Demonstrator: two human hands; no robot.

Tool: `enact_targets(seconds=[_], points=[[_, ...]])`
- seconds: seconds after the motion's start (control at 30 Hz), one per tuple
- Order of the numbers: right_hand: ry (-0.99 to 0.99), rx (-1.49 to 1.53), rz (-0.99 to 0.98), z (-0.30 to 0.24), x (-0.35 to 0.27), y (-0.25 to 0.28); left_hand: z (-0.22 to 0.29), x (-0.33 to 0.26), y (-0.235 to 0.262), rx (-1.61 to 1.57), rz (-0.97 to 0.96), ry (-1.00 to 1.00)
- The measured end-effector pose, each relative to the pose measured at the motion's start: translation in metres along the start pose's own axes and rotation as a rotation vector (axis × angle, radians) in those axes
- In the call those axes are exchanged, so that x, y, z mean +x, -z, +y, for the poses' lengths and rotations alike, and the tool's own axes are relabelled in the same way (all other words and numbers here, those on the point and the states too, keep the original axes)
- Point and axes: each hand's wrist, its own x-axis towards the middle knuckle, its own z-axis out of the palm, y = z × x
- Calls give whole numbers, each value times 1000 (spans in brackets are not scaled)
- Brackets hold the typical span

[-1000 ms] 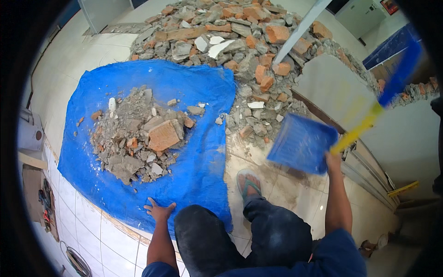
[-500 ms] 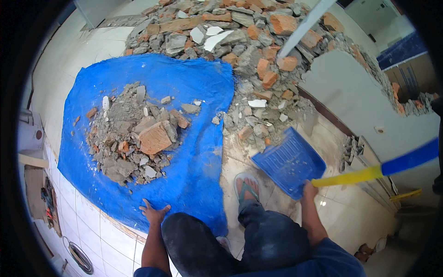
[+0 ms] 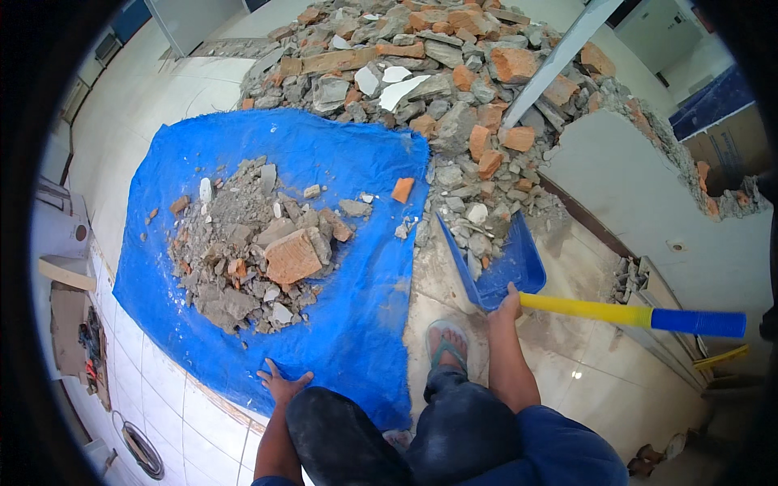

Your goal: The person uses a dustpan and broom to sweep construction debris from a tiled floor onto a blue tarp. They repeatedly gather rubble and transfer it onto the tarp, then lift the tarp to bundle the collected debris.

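My right hand is closed around the base of a long-handled dustpan, where its yellow and blue handle joins the blue pan. The pan's open end is pushed into the near edge of the rubble pile, and grey chunks lie between its side walls. My left hand is open, fingers spread, over the near edge of a blue tarp beside my knee. On the tarp sits a heap of broken mortar with a large brick piece on top. One small orange brick piece lies apart near the tarp's right edge.
A grey post slants down into the rubble pile. A broken low wall stands on the right, with a yellow tool near it. Coiled cable lies at lower left. My sandalled foot stands beside the tarp.
My right hand has moved the dustpan leftward and tilted it into the rubble; chunks now lie in it. A small orange brick piece now shows on the tarp. My left hand stays spread.
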Motion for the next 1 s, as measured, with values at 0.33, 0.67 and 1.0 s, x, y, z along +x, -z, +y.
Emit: enact_targets(seconds=[0.33, 0.67, 1.0], points=[[-20, -11, -388, -42, -4, 90, 6, -9, 5, -21, 1, 22], [-82, -312, -842, -56, -98, -24, 15, -24, 29, 50, -101, 72], [296, -736, -1254, 72, -302, -257, 14, -32, 42, -41, -135, 94]])
